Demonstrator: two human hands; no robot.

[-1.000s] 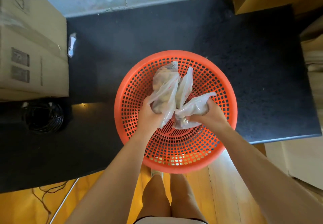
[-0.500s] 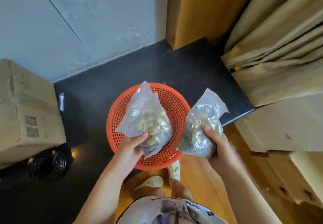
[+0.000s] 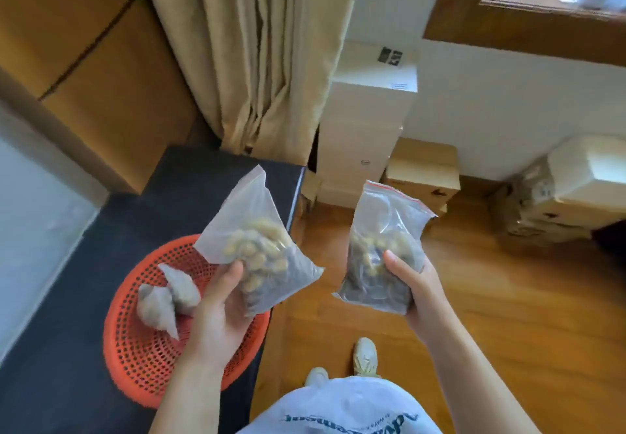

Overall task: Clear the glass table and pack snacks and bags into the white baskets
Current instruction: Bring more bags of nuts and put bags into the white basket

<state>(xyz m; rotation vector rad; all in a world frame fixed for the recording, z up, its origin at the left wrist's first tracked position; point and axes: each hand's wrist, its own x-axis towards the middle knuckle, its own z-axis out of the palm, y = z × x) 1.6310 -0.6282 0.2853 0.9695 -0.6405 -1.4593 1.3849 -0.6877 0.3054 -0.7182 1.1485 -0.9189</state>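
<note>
While in hands, two nut-filled bags (image 3: 261,250)

Black table (image 3: 84,349) — an orange basket (image 3: 135,359) sits on it.

Snack bags (image 3: 261,247) in both hands (image 3: 216,311)

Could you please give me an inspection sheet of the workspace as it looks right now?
Surface: dark table bears a red basket.
Job's things: left zip bag of snacks and right zip bag of snacks, both lifted; two smaller bags lie in the basket.
Clutter: nothing seen.
Grippers: left hand holds the left bag; right hand holds the right bag.
Cables: nothing seen.
Surroundings: beige curtain, white box, cardboard boxes, wooden floor.
</note>
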